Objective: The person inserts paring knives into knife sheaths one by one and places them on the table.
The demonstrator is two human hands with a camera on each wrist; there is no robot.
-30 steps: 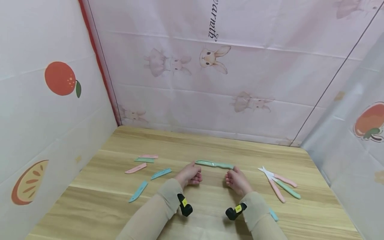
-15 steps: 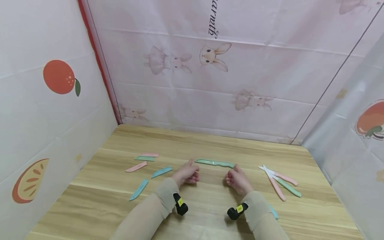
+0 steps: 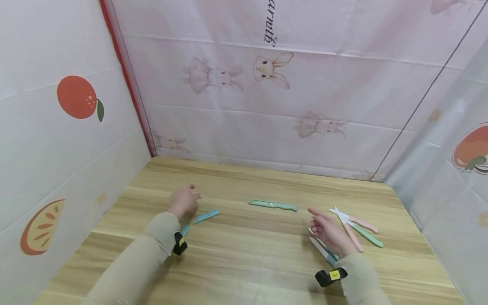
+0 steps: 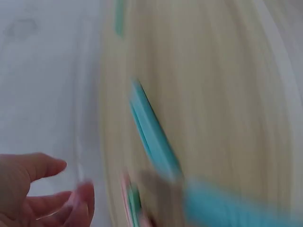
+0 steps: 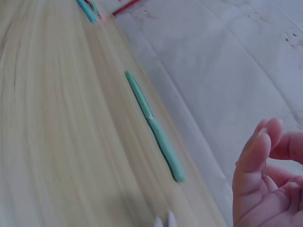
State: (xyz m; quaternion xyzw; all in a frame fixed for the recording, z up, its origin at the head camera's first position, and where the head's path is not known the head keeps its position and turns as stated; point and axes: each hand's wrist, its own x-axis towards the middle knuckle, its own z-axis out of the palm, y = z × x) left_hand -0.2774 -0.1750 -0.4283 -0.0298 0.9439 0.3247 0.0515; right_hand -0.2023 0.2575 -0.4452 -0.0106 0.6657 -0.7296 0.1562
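Note:
A green paring knife [image 3: 273,206] lies at the table's middle with a green sheath over its blade. My left hand [image 3: 184,201], fingers apart, hovers over the sheaths on the left and hides most of the pink and green ones. Beside it lies a blue sheath [image 3: 206,216]; the left wrist view also catches a green sheath [image 4: 135,203], blurred, below the fingers. My right hand [image 3: 328,231], fingers loosely bent and holding nothing, is over unsheathed knives [image 3: 320,250], partly covering their handles. Apart from it, the sheathed knife [image 5: 154,125] shows whole in the right wrist view.
To the right, bare-bladed knives with pink and green handles [image 3: 366,235] lie crossed, blades pointing away to the left. A second blue sheath [image 3: 184,230] shows partly behind the left wrist. Printed cloth [image 3: 236,135] hangs along the table's back edge, with more cloth at both sides.
My left hand has moved away from the sheathed green knife, left to the loose sheaths. The right hand has let go of its handle and drawn right and nearer, uncovering blades beneath.

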